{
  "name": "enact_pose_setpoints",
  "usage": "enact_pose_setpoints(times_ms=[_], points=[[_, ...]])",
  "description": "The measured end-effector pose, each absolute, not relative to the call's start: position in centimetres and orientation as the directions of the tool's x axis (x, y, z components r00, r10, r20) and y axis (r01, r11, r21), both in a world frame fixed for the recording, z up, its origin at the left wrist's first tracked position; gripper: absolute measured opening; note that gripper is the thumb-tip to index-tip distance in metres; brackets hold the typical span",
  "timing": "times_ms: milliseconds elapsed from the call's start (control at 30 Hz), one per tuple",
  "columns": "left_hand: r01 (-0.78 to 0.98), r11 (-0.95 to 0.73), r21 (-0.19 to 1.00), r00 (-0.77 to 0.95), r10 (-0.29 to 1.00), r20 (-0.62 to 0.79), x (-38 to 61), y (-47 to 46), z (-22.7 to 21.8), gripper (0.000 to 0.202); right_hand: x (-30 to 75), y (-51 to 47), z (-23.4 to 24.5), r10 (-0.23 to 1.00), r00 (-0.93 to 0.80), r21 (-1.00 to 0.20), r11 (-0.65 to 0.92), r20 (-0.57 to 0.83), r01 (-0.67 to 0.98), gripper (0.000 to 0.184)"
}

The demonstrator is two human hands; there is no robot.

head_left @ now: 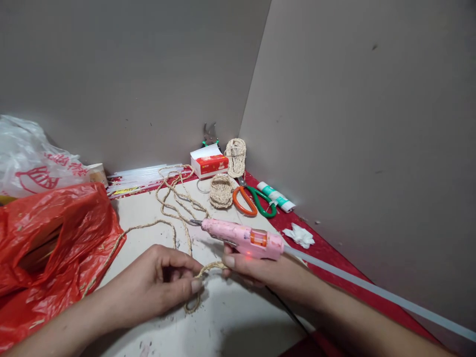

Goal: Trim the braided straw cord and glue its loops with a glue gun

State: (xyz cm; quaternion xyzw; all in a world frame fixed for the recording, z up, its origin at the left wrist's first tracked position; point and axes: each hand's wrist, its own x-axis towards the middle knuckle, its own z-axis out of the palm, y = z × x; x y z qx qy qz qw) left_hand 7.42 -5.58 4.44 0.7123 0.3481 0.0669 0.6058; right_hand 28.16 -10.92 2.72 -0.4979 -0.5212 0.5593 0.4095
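A thin braided straw cord runs between my two hands above the white board. My left hand pinches it between thumb and fingertips, and a small loop of it hangs below. In my right hand is a pink hot glue gun, its metal nozzle pointing left and a red light glowing on its handle. The thumb and fingers of that hand also meet the cord's end; the rest of its grip is hidden. A long translucent glue stick trails out of the gun's back to the lower right.
Two woven straw slippers, orange-and-green-handled scissors and a red-white box are at the back. Glue sticks lie behind. A red plastic bag sits left, a crumpled tissue right. Grey panels form a corner.
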Motion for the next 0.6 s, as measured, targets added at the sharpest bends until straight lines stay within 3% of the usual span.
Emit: enact_pose_setpoints(times_ms=[100, 200, 300, 433, 600], points=[[0.436, -0.083, 0.896, 0.772, 0.546, -0.325, 7.5, -5.6, 4.5, 0.025, 28.3, -10.9, 2.8, 0.972, -0.185, -0.989, -0.136, -0.143, 0.050, 0.042], [0.409, -0.113, 0.906, 0.772, 0.571, -0.277, 7.6, -5.7, 4.6, 0.024, 28.4, -10.9, 2.6, 0.952, -0.234, -0.980, -0.186, -0.197, 0.068, 0.022], [0.392, -0.056, 0.918, 0.788, 0.535, -0.304, 7.4, -5.8, 4.5, 0.027, 28.5, -10.9, 2.4, 0.926, -0.264, -0.962, -0.249, -0.271, 0.117, 0.009], [0.396, 0.193, 0.898, 0.780, 0.446, -0.440, 7.1, -5.5, 3.7, 0.027, 28.6, -10.9, 2.5, 0.932, -0.242, -0.962, -0.256, -0.271, 0.092, 0.021], [0.250, 0.433, 0.866, 0.645, 0.592, -0.483, 7.3, -4.7, 2.8, 0.024, 29.7, -11.4, 2.2, 0.993, 0.065, -0.979, -0.111, -0.101, 0.173, 0.035]])
